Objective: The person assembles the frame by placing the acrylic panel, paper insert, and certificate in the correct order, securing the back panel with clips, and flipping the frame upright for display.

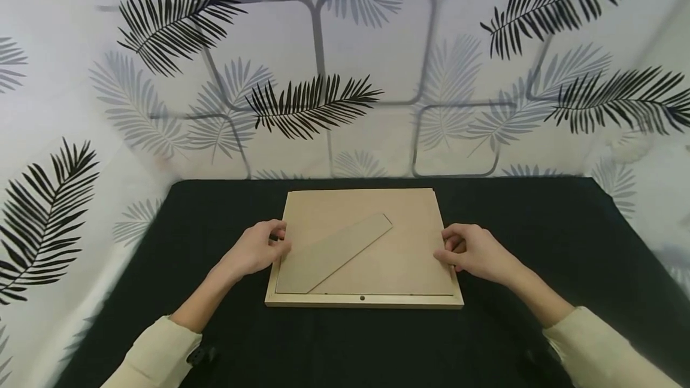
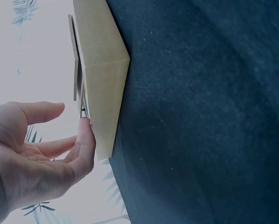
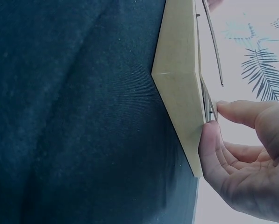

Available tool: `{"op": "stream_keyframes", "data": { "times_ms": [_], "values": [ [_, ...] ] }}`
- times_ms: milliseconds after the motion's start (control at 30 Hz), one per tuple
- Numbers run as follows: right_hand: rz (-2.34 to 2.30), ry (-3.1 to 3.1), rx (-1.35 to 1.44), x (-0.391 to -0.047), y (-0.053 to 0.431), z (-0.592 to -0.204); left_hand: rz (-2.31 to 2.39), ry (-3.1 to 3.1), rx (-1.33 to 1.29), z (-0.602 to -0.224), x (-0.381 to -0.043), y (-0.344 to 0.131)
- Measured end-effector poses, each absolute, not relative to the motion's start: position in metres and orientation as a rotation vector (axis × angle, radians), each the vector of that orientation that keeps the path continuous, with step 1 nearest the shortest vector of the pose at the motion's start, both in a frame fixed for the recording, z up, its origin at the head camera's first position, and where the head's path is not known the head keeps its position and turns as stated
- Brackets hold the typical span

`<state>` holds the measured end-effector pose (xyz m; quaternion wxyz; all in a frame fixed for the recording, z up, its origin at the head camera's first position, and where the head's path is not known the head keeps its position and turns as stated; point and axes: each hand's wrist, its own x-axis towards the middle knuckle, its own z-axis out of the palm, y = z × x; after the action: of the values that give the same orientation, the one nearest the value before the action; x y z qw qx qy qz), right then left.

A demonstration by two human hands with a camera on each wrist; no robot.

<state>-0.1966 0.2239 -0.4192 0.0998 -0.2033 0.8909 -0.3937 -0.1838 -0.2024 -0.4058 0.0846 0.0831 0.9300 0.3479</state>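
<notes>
A light wooden picture frame (image 1: pixel 291 300) lies back side up on a black cloth. Inside it sits a tan backing board (image 1: pixel 409 244), with a flat easel leg (image 1: pixel 336 250) running slantwise across it. My left hand (image 1: pixel 259 248) is at the board's left edge; in the left wrist view a fingertip touches that edge while the thumb stands apart from it. On the opposite side my right hand (image 1: pixel 477 252) pinches the board's right edge between thumb and finger. The right wrist view shows the board's edge (image 3: pixel 209 95) tilted up slightly from the frame. What lies beneath the board is hidden.
The black cloth (image 1: pixel 345 346) covers the table on every side of the frame. Behind the table hangs a pale curtain (image 1: pixel 372 136) with a dark leaf pattern. A small dark object (image 1: pixel 196 356) shows by the left sleeve.
</notes>
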Motion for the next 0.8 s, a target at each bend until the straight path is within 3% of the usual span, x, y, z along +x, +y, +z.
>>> {"op": "stream_keyframes", "data": {
  "times_ms": [800],
  "values": [
    [-1.016, 2.698, -0.699, -0.1978, 0.23, -0.4208, 1.096, 2.699, 0.39, -0.4013, -0.1843, -0.2007]
  ]
}}
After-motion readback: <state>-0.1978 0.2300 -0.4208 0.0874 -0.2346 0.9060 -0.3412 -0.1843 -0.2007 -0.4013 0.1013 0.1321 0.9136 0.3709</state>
